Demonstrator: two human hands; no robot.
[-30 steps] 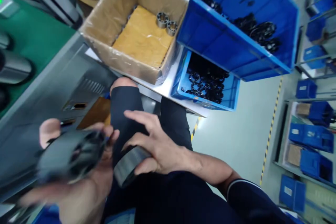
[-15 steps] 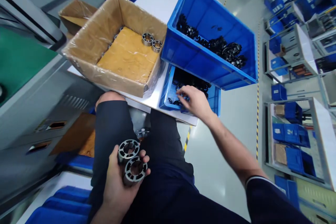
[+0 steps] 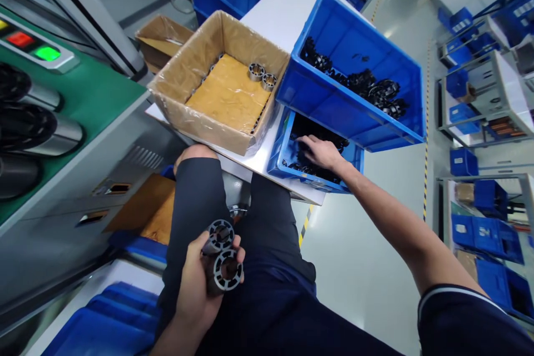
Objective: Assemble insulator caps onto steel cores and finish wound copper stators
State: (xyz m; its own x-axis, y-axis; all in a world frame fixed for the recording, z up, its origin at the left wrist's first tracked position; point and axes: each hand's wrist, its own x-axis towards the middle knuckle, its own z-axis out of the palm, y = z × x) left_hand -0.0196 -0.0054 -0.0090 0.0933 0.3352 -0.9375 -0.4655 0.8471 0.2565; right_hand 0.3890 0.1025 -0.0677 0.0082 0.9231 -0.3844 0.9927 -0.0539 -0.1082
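Note:
My left hand (image 3: 194,283) is wrapped around two slotted metal stator cores, an upper one (image 3: 220,235) and a lower one (image 3: 227,270), held side by side above my lap with their slotted ends facing up. My right hand (image 3: 321,151) reaches into the small blue bin (image 3: 276,161), its fingers apart among black parts (image 3: 300,168). Its fingertips are partly lost against the dark pieces, and nothing shows in its grasp. Two more stator cores, one (image 3: 256,71) beside another (image 3: 269,82), stand on yellow-brown paper inside the plastic-lined cardboard box (image 3: 217,136).
A large blue crate (image 3: 354,114) holding black parts overhangs the small bin. On the left, a green bench (image 3: 100,92) carries dark-topped metal cylinders (image 3: 54,133) and a lit button panel (image 3: 45,53). Blue trays (image 3: 112,317) lie at lower left. Shelving (image 3: 444,222) stands right.
My right hand has gone deeper into the small bin, among the black parts. The left hand keeps both stator cores, tilted slightly. My view has swung left, bringing the button panel and cylinders into sight.

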